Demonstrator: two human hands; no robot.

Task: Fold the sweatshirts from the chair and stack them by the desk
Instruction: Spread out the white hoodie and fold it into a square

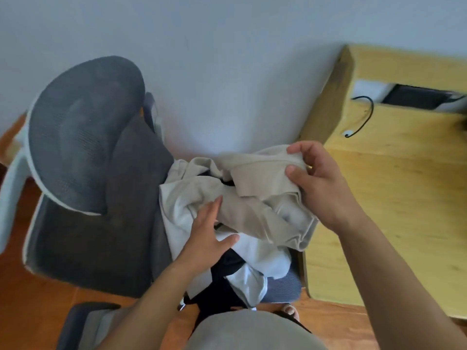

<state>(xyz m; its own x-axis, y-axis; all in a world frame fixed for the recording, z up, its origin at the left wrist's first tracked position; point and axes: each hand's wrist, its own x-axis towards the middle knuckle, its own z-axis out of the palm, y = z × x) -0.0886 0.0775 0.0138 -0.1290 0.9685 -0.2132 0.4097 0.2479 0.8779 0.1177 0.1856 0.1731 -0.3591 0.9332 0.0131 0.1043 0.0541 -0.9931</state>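
Note:
A beige sweatshirt (255, 198) lies bunched on top of a heap of clothes on the seat of a grey mesh office chair (83, 152). My right hand (318, 180) grips the beige sweatshirt's upper right edge between thumb and fingers. My left hand (209, 236) rests with straight fingers on the fabric lower left. Under the beige one lie a white garment (255, 258) and a dark navy garment (222, 286). A dark grey garment (131, 198) hangs over the chair's backrest.
A light wooden desk (394, 198) stands directly right of the chair, with a black cable (364, 117) and a dark device (417, 97) on its far part. A pale wall is behind. The floor (38, 299) is orange-brown wood.

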